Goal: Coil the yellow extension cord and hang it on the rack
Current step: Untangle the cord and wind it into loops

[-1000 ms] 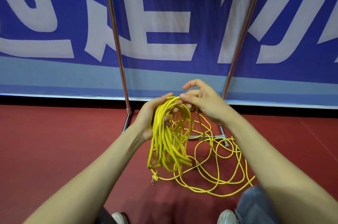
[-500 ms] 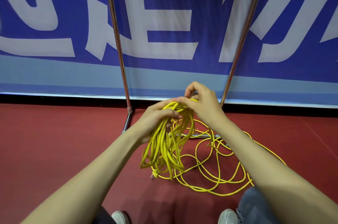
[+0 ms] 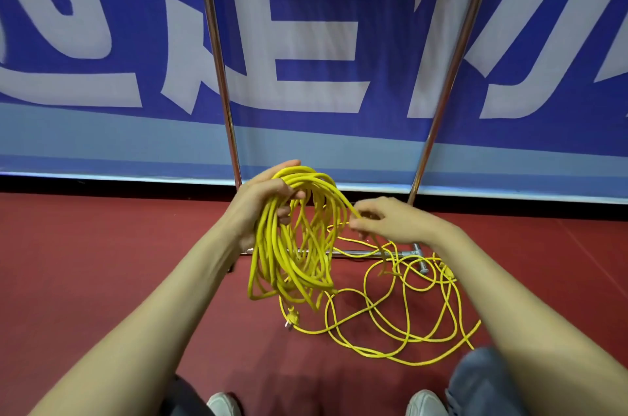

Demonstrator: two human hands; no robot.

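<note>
Left hand [image 3: 261, 201]: gripping, at the centre of the frame, fingers curling round the top of the gathered loops.
Yellow extension cord [image 3: 289, 262]: hanging from that hand as a long bundle, its loops running top to bottom, the lowest turns dangling close over the floor [image 3: 102, 279].
Plug [image 3: 291, 317]: lying under the bundle; whether it is touching the floor, I cannot tell.
Right hand [image 3: 390, 220]: pinching a single strand just right of the bundle, fingertips curling on it.
Uncoiled part: sprawling in loose rings across the lower right, below and beyond the right hand, which is sitting nearer to it for feeding strand leftward to the bundle.
Rack [image 3: 441, 92]: standing behind both hands, its two uprights running out of the top of the frame.
Not showing: the rack's hanging bar, cut off above; the cord's far end, losing itself among the rings.
</note>
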